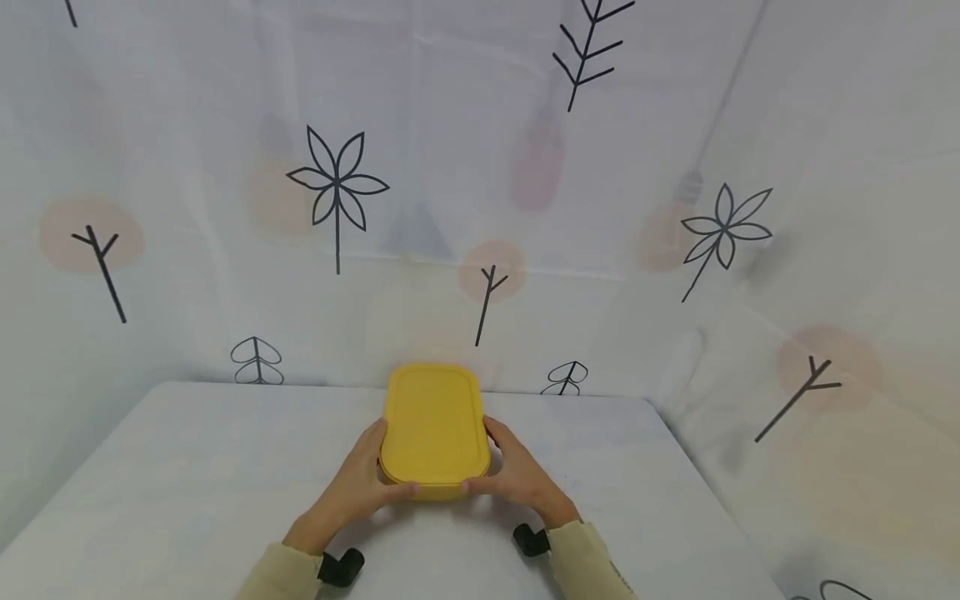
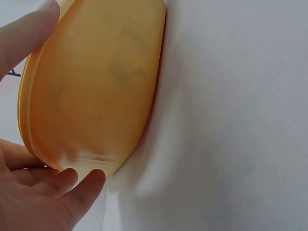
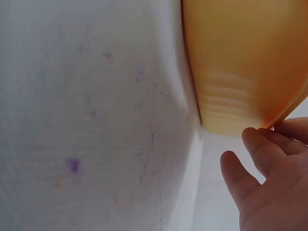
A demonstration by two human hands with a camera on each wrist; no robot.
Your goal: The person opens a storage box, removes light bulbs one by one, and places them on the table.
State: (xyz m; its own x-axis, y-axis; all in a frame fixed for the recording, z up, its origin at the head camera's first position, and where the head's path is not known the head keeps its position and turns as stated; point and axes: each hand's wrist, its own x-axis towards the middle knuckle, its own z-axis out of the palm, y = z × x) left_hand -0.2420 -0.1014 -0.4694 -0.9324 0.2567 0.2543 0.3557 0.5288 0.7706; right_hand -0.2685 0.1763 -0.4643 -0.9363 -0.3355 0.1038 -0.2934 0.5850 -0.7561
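Box of yellow colour was low at the white table, twelve o'clock from us, held between our left hand at its eight and right hand at its four, so we judged that equal, gentle pressure from both sides would keep it level.

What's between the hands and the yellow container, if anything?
Nothing visible. The left hand and right hand both hold the yellow container directly, one from each side, thumbs at its near end. The black devices at the wrists sit behind the hands, out of the way.
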